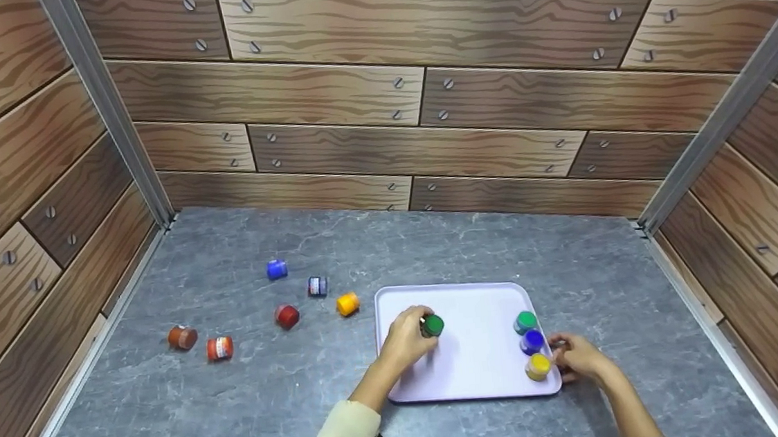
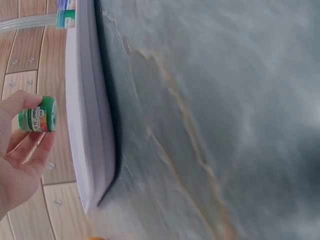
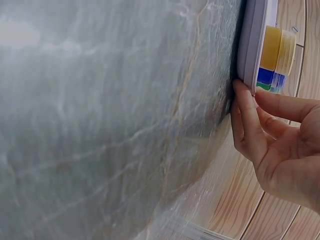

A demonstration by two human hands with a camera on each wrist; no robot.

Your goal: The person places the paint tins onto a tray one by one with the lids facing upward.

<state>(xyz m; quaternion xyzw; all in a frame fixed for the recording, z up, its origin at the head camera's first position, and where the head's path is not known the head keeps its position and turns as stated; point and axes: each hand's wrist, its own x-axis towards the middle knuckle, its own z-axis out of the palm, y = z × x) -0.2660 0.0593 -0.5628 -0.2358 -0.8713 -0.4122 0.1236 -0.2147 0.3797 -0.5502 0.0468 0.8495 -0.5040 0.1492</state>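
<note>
1. Just now the left hand (image 1: 407, 341) pinches a small green-capped jar (image 1: 432, 325) between thumb and fingertips, held above the left half of the lilac tray (image 1: 474, 371).
2. Seen by the left wrist camera, the jar (image 2: 38, 114) lies sideways in the fingers (image 2: 36, 145), its long axis roughly level with the tray floor; in the head view its green cap points to the right.
3. The right hand (image 1: 577, 356) rests at the tray's near right corner, fingers relaxed and touching the rim (image 3: 248, 60), gripping nothing.
4. Three jars stand upright along the tray's right edge: green (image 1: 525, 322), blue (image 1: 532, 341), yellow (image 1: 538, 366).
5. Six more jars lie scattered on the grey table (image 1: 237, 411) to the tray's left, among them a yellow one (image 1: 347, 304) and a red one (image 1: 286, 316).
</note>
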